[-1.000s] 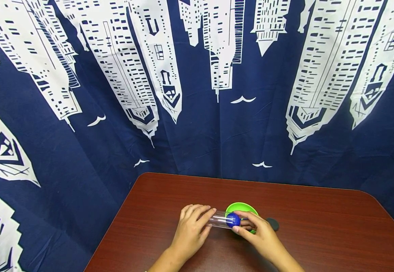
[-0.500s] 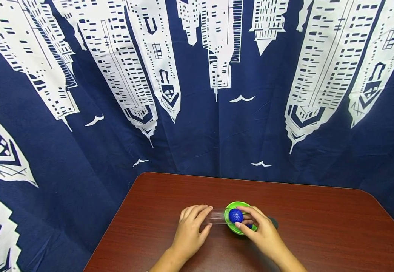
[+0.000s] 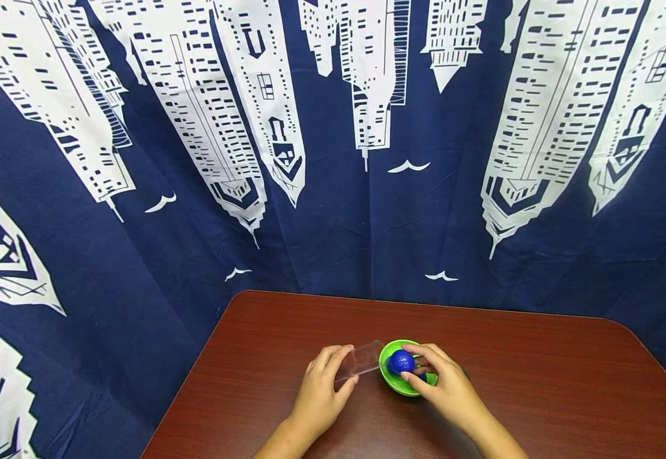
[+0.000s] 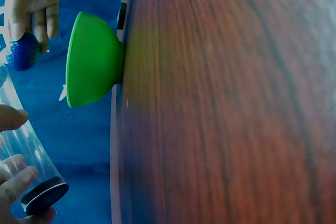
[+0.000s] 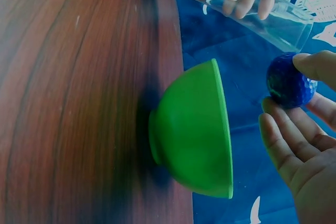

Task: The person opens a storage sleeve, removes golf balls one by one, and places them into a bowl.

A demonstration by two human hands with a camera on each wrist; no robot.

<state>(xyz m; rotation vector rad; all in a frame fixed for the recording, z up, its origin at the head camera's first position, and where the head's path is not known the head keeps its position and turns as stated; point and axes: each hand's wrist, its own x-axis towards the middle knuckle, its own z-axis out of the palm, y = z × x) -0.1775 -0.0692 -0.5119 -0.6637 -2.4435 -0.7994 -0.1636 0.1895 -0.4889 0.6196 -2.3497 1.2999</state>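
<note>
My left hand (image 3: 323,389) grips a clear plastic tube (image 3: 364,358) by its lower part. Its black end cap (image 4: 45,195) shows in the left wrist view; the other end is open and points toward the bowl. Between thumb and fingertips, my right hand (image 3: 444,386) pinches a blue dimpled golf ball (image 5: 290,81), just off the tube's open end. That ball is over a green bowl (image 3: 393,382) standing on the table. More blue shows inside the bowl, partly hidden by the held ball and the right fingers.
A dark flat disc (image 4: 122,16) lies on the brown wooden table (image 3: 287,331) beyond the bowl, mostly behind my right hand in the head view. A navy cloth (image 3: 333,255) with white buildings hangs past the table's far edge.
The golf ball came out of the tube's open end and moved slightly right, over the bowl, in my right hand. My left hand tilted the tube so its open end swung away from me.
</note>
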